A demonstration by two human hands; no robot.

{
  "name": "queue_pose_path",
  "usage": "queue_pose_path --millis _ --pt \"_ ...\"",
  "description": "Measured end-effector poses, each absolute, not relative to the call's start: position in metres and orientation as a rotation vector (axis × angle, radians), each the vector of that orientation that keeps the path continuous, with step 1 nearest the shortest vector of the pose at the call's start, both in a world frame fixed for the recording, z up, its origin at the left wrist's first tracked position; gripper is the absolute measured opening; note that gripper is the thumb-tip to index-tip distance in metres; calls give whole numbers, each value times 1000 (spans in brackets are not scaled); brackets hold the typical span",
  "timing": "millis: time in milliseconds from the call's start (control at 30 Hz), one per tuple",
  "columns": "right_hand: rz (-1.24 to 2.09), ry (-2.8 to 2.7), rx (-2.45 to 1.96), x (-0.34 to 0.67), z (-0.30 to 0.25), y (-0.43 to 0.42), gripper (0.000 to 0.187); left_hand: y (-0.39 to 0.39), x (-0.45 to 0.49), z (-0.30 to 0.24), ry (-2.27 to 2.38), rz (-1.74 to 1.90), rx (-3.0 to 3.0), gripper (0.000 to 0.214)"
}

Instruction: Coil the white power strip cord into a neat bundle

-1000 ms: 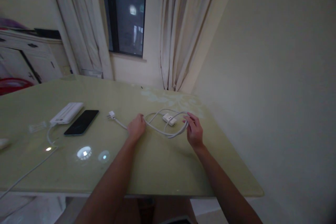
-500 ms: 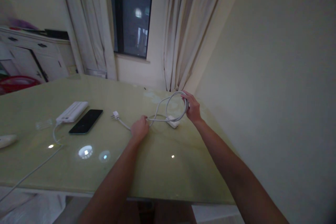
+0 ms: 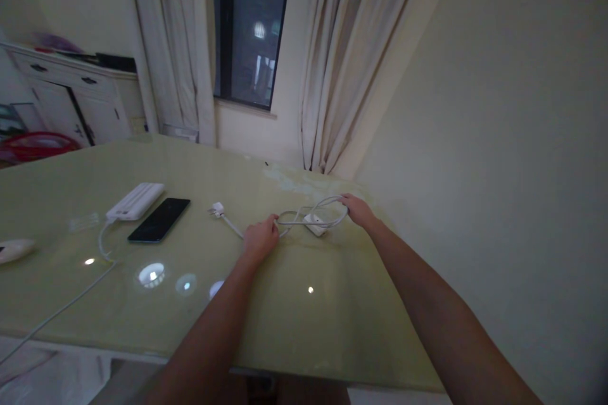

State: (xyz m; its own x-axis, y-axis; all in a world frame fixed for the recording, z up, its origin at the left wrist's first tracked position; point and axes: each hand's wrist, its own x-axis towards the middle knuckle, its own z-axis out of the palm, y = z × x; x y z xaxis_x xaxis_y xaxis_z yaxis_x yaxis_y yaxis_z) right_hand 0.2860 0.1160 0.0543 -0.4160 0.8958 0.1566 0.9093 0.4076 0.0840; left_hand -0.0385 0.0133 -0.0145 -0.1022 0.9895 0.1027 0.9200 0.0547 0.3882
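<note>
A white power cord (image 3: 311, 223) lies in loose loops between my two hands, low over the table. My left hand (image 3: 260, 237) is closed on the left side of the loops, resting at the tabletop. The loops' right side is pinched in my right hand (image 3: 357, 209). Behind and partly under the loops sits a white block (image 3: 315, 224), perhaps the cord's socket end or adapter. To the left of my left hand, the cord's plug (image 3: 217, 209) lies on the table with its prongs pointing left.
A black phone (image 3: 160, 220) lies left of the plug, beside a white power bank (image 3: 135, 201) with a white cable (image 3: 71, 299) running off the front edge. A white rounded object (image 3: 16, 250) is at far left. The glossy table (image 3: 285, 323) meets a wall on the right.
My right hand has come down and slightly right, lowering the raised loops toward the table, where they now look flatter. My left hand keeps its hold. The view has shifted slightly.
</note>
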Motion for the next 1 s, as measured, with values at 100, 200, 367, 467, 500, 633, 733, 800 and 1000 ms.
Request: queue_pose_path --millis 100,200,367,467,500,633,733,800,1000 --pt "-216 -2604 -1705 296 51 113 54 14 -39 -16 2129 527 1978 44" --pt "-275 -2632 -1671 306 58 111 54 15 -39 -19 2076 529 2028 43" --pt "-403 -2739 -1722 324 76 105 46 12 -36 -19 1877 495 2153 42" --pt "-478 -2776 -1711 336 79 99 45 10 -33 -18 1775 481 2178 39" --pt "-499 -2787 -1684 340 79 97 45 9 -32 -17 1748 477 2187 39" --pt "-526 -2849 -1589 354 80 85 45 6 -29 -17 1730 459 2237 38" --pt "-637 -2822 -1593 361 82 68 45 5 -26 -17 1745 447 2255 36" --pt "-750 -2690 -1648 363 79 51 47 5 -25 -15 1775 442 2251 34" --pt "-802 -2182 -1847 358 31 -19 52 5 -25 -8 1963 427 2156 38"
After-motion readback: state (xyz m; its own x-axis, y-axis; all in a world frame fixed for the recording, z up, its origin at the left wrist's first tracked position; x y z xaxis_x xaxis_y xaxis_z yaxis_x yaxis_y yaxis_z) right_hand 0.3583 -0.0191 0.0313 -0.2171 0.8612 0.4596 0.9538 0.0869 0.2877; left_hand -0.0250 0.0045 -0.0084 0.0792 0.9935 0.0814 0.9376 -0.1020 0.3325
